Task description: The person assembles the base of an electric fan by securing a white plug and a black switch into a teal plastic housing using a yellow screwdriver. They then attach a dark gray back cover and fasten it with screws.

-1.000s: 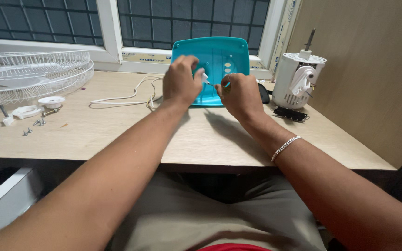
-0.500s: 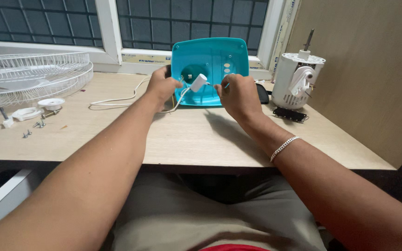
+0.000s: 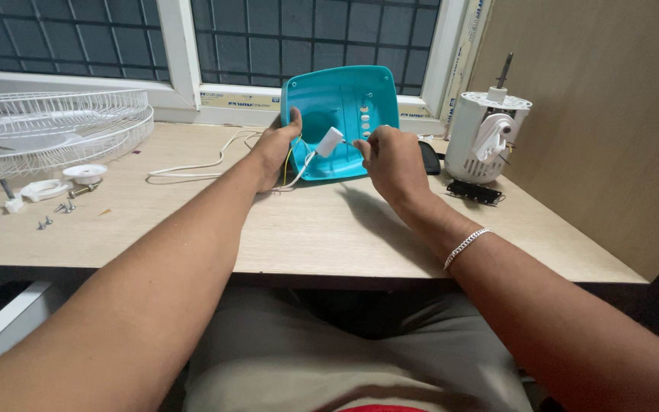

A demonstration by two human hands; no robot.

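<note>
**Both hands on the teal fan base**

The left hand has its grip clamped on the left edge of the teal base cover, tilted upright on the desk. The right hand pinches a thin wire just right of the white capacitor, between the grips. The white motor housing stands well right.

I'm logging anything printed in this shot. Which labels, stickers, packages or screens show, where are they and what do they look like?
Protective film strip: along the bottom rail of the window frame, behind the teal cover; long, pale, with small dark print.
Second film strip: up the frame's right post, beside the wooden panel; narrow, pale, with dark marks.
No packages or screens show.
</note>
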